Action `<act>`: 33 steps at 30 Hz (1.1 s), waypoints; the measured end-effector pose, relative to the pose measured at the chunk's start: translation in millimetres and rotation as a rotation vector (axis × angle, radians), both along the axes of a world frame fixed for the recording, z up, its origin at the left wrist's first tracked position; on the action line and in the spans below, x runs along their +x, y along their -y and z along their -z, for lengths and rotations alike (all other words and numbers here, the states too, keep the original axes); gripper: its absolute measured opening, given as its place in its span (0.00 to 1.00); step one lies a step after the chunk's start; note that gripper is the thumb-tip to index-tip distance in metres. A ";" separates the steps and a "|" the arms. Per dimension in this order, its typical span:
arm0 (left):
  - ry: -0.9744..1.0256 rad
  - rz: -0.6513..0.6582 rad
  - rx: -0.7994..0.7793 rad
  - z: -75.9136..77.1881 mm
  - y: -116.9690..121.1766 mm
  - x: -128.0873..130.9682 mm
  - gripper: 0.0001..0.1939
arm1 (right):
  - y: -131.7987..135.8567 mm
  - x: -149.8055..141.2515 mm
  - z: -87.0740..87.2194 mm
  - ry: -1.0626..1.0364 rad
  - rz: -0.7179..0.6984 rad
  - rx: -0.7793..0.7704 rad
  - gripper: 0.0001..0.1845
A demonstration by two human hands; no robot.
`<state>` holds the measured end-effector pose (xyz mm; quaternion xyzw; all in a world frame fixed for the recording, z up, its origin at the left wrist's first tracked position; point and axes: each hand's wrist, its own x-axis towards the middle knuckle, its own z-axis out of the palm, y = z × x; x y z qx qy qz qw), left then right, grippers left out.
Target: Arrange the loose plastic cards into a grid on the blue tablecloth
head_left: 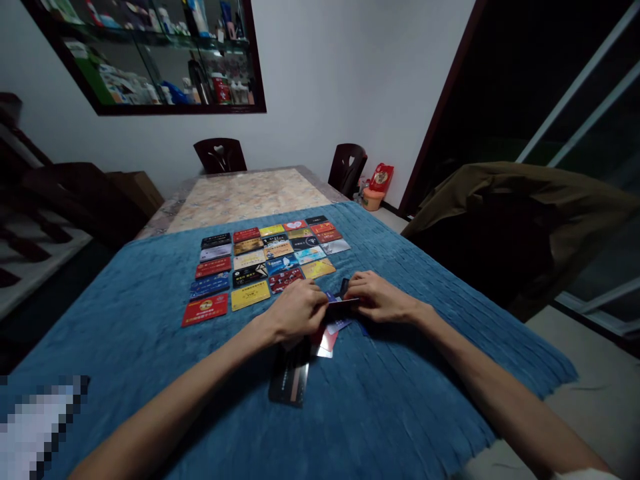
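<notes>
My left hand [299, 308] and my right hand [379, 298] are closed on opposite ends of one card [343, 305], seen nearly edge-on, so its face is hidden. Under and around them lies a loose heap: a black card [291, 377] with a tan stripe, a red and white card [326, 341], and a purplish card [340, 325]. Part of this heap is covered by my hands. Just beyond, rows of many-coloured cards lie flat, side by side. The nearest of these are a red card [205, 309] and a yellow card [251, 295].
A blue cloth [425, 400] covers the near part of the table, with a patterned tabletop [245, 193] past it. Chairs [220, 155] stand at the far end. A brown garment [530, 187] hangs over a chair on the right. A shelf niche [165, 60] is in the wall.
</notes>
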<state>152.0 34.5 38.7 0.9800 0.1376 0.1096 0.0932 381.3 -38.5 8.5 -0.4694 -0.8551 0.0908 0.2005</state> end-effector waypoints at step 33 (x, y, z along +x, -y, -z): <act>0.260 -0.075 -0.126 16.7 -7.5 2.4 0.10 | 1.1 -7.6 -0.9 -0.307 0.120 0.419 0.06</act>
